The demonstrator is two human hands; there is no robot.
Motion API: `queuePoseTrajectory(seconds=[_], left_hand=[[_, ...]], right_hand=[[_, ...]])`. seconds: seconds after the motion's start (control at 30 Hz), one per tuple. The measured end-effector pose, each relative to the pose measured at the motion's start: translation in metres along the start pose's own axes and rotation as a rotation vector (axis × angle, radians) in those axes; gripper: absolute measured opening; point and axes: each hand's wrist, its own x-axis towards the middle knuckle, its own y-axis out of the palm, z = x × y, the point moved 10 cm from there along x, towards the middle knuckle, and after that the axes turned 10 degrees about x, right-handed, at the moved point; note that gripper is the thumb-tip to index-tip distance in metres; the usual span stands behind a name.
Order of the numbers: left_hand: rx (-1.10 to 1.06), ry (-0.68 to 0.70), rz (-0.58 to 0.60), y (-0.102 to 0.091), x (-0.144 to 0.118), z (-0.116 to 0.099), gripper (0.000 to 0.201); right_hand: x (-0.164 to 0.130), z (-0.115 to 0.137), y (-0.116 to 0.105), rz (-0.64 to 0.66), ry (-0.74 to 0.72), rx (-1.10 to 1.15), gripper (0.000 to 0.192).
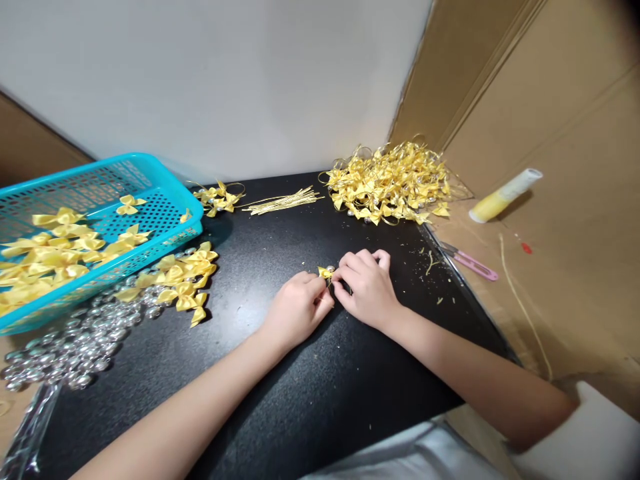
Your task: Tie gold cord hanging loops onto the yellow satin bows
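Observation:
A small yellow ribbon bow (323, 273) with a silver bead beside it is held low over the black tabletop, between my two hands. My left hand (296, 305) pinches at the bow's near side, thumb and forefinger together. From the right, my right hand (369, 287) has its fingertips pressed together at the bow's edge, by a thin gold strand. The fingers partly cover the bow, so how the strand runs around it is hidden. Beyond the hands lies a bundle of gold ties (286, 201).
A turquoise basket (176, 185) of yellow bows stands left, with silver beads (83, 343) and loose bows (183, 288) before it. At the back are a small bow cluster (219, 198) and a big heap (390, 179). Right lie a pink-handled cutting tool (473, 263) and a tube (505, 195).

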Motion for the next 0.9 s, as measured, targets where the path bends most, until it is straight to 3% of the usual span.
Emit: queuePoseTrajectory(seconds=[0.57, 0.8, 0.9], left_hand=[[0.03, 0.1, 0.002, 0.0, -0.002, -0.014, 0.026], [-0.072, -0.004, -0.032, -0.008, -0.002, -0.005, 0.03], [-0.118, -0.038, -0.044, -0.01, -0.002, 0.0, 0.031]], right_hand=[[-0.001, -0.001, 0.002, 0.021, 0.006, -0.054, 0.014], [0.0, -0.001, 0.003, 0.017, 0.023, -0.014, 0.015], [0.0, -0.003, -0.008, 0.074, -0.024, 0.078, 0.012]])
